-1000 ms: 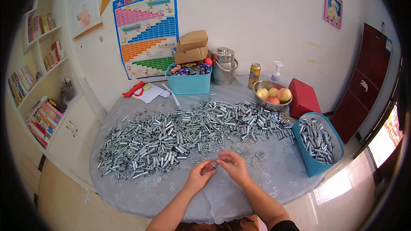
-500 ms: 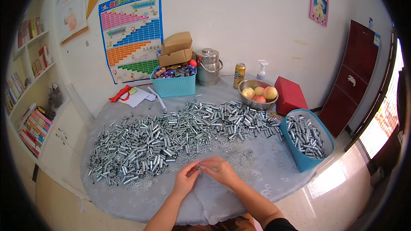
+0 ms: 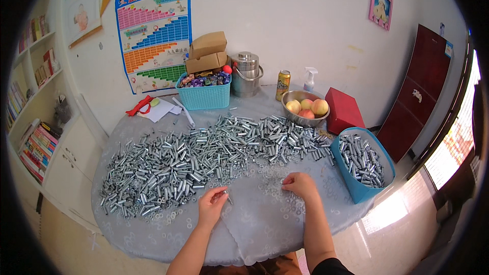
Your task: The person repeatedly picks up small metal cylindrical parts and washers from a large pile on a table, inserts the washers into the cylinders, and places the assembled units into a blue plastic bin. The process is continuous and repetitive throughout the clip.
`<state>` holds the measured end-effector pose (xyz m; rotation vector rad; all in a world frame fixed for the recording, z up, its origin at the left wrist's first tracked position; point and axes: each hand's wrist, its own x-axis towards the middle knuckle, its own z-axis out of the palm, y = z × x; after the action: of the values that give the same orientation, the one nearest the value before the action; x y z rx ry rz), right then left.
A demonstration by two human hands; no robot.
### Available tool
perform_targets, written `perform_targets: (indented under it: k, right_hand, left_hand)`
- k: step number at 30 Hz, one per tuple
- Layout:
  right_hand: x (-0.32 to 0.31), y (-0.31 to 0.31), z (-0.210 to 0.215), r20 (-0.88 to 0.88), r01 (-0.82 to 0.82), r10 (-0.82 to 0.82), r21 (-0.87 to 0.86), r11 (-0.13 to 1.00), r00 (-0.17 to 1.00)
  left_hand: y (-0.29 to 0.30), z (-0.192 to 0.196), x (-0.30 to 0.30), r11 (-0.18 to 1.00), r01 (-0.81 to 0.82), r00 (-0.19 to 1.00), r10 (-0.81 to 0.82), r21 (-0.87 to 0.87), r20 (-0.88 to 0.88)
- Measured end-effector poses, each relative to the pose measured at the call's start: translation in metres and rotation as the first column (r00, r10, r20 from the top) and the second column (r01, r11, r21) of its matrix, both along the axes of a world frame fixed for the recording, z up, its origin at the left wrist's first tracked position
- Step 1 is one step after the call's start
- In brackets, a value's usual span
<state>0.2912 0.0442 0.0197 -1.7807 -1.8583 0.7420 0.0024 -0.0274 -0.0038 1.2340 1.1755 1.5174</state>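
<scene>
My left hand (image 3: 210,208) is closed in a pinch on a slim silver bolt (image 3: 228,198), which points out past the fingertips towards the right. My right hand (image 3: 302,185) rests over small loose washers (image 3: 275,179) right of centre, its thumb and fingertips pressed together at the tabletop. Whatever lies between those fingertips is too small to make out. Beyond both hands spreads a wide heap of silver metal sleeves and bolts (image 3: 168,165), with flat washers scattered along its near edge.
A blue bin (image 3: 351,191) of metal sleeves stands at the table's right edge. Farther back are a steel bowl (image 3: 305,120) of peaches, a red box (image 3: 344,111), a yellow can (image 3: 283,85), a spray bottle (image 3: 309,80), a steel pot (image 3: 245,75) and a turquoise basket (image 3: 205,96).
My hands, together half a second ago, have come apart. The right moved away to the right onto the washers; the left shifted slightly left, with the bolt now showing in its fingers.
</scene>
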Motion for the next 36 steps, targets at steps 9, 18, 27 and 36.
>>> perform_targets:
  k: [9, 18, 27, 36]
  right_hand:
    - [-0.006, 0.001, -0.003, -0.195, 0.024, -0.005, 0.095, 0.995, 0.981]
    - [-0.013, -0.003, 0.0, -0.254, -0.031, 0.051, 0.086, 0.996, 0.966]
    - [-0.029, -0.009, 0.0, -0.29, -0.124, 0.131, 0.042, 0.991, 0.948]
    - [-0.024, -0.01, 0.001, -0.181, -0.115, 0.149, 0.183, 0.976, 0.972]
  left_hand:
    - [0.003, -0.005, -0.001, 1.0, -0.016, 0.997, 0.017, -0.014, 0.076]
    - [0.003, -0.005, -0.002, 1.0, -0.008, 0.996, 0.009, -0.013, 0.094]
    - [0.004, -0.01, -0.003, 0.999, 0.011, 0.991, -0.007, -0.034, 0.134]
    - [0.002, -0.006, -0.002, 0.999, 0.013, 0.987, -0.007, -0.039, 0.16]
